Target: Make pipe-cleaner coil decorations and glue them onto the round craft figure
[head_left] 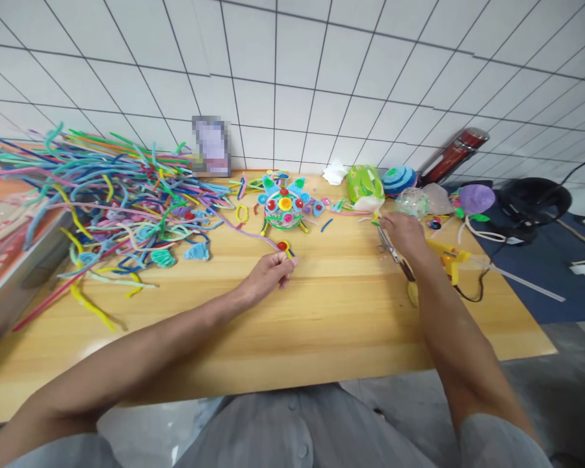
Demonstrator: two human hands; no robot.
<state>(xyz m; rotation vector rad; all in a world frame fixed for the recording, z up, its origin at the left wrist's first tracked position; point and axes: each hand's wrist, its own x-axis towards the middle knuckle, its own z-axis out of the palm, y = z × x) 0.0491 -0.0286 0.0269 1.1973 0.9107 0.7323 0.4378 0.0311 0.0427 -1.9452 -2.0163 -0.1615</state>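
Observation:
My left hand (273, 272) is closed in a pinch on a small pipe-cleaner piece (283, 247), which has a red coil and a yellow and blue edge. Farther back stands a pipe-cleaner figure (285, 207) with blue horns, red and yellow discs and yellow feet. Over on the right, my right hand (403, 233) has its fingers pressed together near the tabletop, by small green and yellow scraps. What they hold, if anything, cannot be made out. Metal scissors or pliers (391, 246) lie beside and partly beneath this hand. A yellow glue gun (446, 260) rests right of my forearm.
Pipe cleaners (127, 188) are heaped at the left beside a box (24, 279). A phone (212, 146) leans on the tiled wall. Back right are a green wrapped ball (364, 185), a blue ball (398, 180), a purple ball (476, 197) and a red thermos (455, 155).

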